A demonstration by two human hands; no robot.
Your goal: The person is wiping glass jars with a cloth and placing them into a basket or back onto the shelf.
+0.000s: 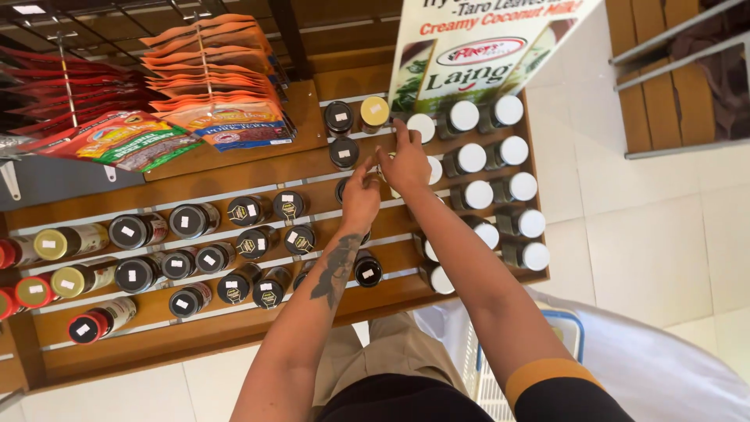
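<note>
Light: we're seeing bright, even daylight, strongest on the floor (pixel 648 250).
Glare: white lids (pixel 516 150) wash out.
Focus: sharp; edges bend.

Layout around the wooden shelf rack (pixel 234 324)
Jars (pixel 195 262) in rows on it; white-lidded jars (pixel 500 184) at its right end; hanging packets (pixel 211 74) behind-left; sign (pixel 476 47) behind-right; both hands (pixel 391 168) over its middle.

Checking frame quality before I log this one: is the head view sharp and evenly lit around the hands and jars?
Head view: hands sharp, left hand and right hand show no motion blur; white jar lids run bright, nearly blown out; white floor tiles at right are strongly lit while the top-left rack of red packets sits darker; wooden shelf edges bow slightly from wide-angle distortion.
</note>
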